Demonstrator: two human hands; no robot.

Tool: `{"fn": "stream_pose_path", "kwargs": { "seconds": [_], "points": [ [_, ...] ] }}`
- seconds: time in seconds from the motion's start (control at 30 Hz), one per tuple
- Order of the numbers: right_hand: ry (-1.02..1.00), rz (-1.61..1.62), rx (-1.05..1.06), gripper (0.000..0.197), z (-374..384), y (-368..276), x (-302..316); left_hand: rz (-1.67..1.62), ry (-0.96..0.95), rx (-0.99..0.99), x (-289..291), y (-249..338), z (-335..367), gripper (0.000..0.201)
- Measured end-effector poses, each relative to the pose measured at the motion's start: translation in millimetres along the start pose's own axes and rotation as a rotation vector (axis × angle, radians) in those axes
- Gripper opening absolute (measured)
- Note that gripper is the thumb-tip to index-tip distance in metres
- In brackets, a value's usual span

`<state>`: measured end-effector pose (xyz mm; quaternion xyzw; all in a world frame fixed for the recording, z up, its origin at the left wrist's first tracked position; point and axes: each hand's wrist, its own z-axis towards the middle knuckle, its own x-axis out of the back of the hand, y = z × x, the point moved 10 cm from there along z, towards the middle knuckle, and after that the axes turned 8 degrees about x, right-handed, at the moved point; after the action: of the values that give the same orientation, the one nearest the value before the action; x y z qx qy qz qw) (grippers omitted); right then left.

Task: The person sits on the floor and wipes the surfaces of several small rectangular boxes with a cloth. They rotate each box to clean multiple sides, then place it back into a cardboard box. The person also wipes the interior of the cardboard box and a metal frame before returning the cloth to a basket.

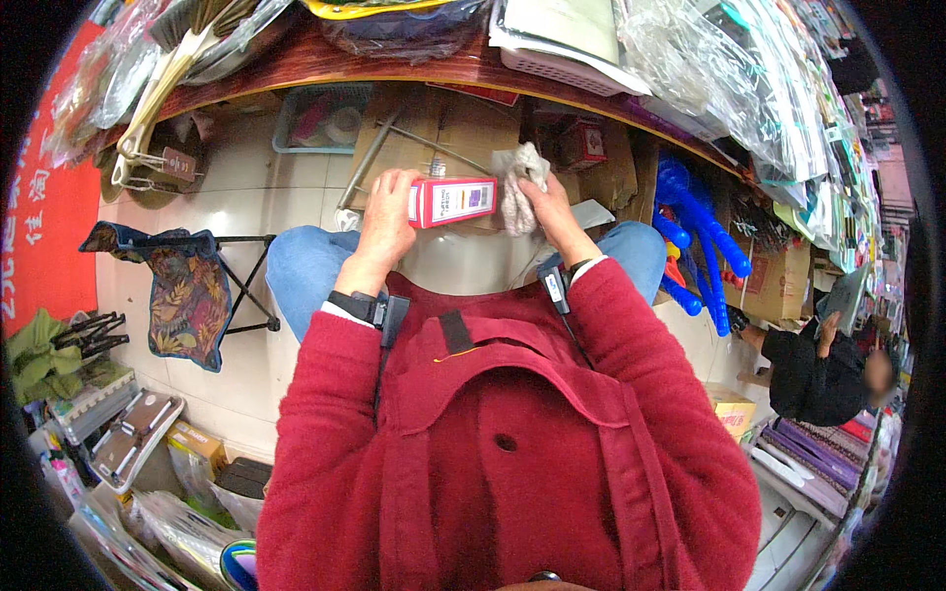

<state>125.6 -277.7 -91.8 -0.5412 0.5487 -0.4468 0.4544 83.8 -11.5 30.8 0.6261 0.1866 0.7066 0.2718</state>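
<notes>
My left hand [390,225] is closed round the left end of a small red and white cardboard box [455,202], which I hold level above my lap. In my right hand [554,215] is a bunched, greyish-white cloth [520,187], pinched between thumb and fingers. The cloth is right beside the box's right end; whether they touch I cannot tell. Behind the box, under the table, lie brown cardboard [414,138] and a metal rod [371,158].
A dark wooden table edge [394,74] curves across ahead, loaded with wrapped goods. A patterned folding stool [187,295] stands at left. Blue balloon-like tubes [695,227] hang at right, near a person in black [813,369]. A light blue basket [320,118] sits under the table.
</notes>
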Motion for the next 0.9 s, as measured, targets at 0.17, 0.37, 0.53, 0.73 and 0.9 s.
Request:
{"fn": "stream_pose_path", "kwargs": {
  "seconds": [0.17, 0.37, 0.53, 0.73, 0.9],
  "points": [
    [-0.138, 0.013, 0.276, 0.042, -18.4, -81.7, -75.1, 0.017, -0.034, -0.053, -3.5, 13.6, 2.2, 0.055],
    [-0.194, -0.423, 0.622, 0.048, -44.2, -109.6, -122.2, 0.033, 0.000, -0.023, -6.2, 3.0, 1.0, 0.055],
    [-0.108, -0.492, 0.056, 0.047, -8.2, -21.9, -56.5, -0.026, -0.016, -0.039, -3.8, 3.7, 1.7, 0.059],
    [0.029, 0.071, -0.214, 0.044, -13.8, 33.9, -28.2, -0.085, -0.033, -0.175, 5.4, 32.2, 1.6, 0.054],
    [0.031, 0.064, -0.098, 0.044, -12.6, -0.7, -36.9, -0.021, 0.059, -0.273, 18.8, 45.1, 2.0, 0.054]
  ]
}}
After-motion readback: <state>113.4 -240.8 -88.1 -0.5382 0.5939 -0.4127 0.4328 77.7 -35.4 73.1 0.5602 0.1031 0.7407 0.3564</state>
